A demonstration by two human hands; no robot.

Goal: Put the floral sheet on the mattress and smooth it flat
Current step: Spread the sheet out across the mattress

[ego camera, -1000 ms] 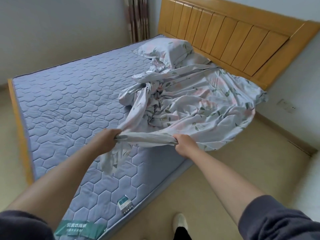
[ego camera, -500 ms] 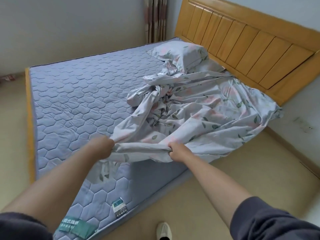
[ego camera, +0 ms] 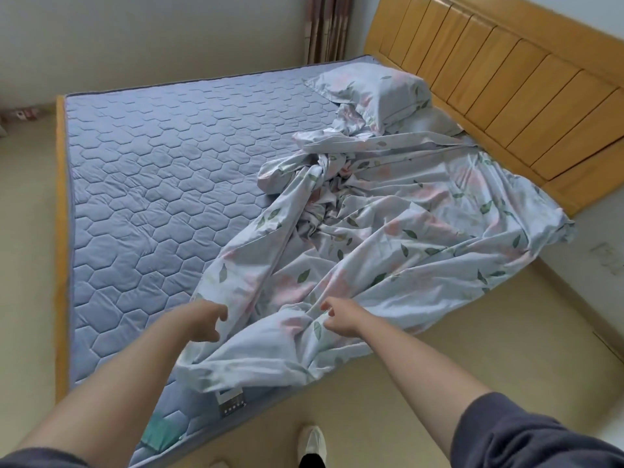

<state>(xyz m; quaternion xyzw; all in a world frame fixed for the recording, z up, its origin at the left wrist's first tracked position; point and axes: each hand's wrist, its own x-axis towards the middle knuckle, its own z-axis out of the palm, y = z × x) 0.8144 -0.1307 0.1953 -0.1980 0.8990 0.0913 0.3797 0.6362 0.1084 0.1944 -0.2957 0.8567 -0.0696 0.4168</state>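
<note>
Floral sheet (ego camera: 388, 251) is still all bunched up on the blue mattress (ego camera: 162, 184), with left hand (ego camera: 202, 319) and right hand (ego camera: 341, 318) loose-fingered just over it, gripping nothing.

Blue hexagon-quilted mattress (ego camera: 152, 197) on a wooden bed frame (ego camera: 61, 231), floral pillow (ego camera: 381, 92) just beside the headboard (ego camera: 506, 96), crumpled floral sheet (ego camera: 388, 248) spreading from the headboard toward the foot, its edge overhanging the mattress side
</note>
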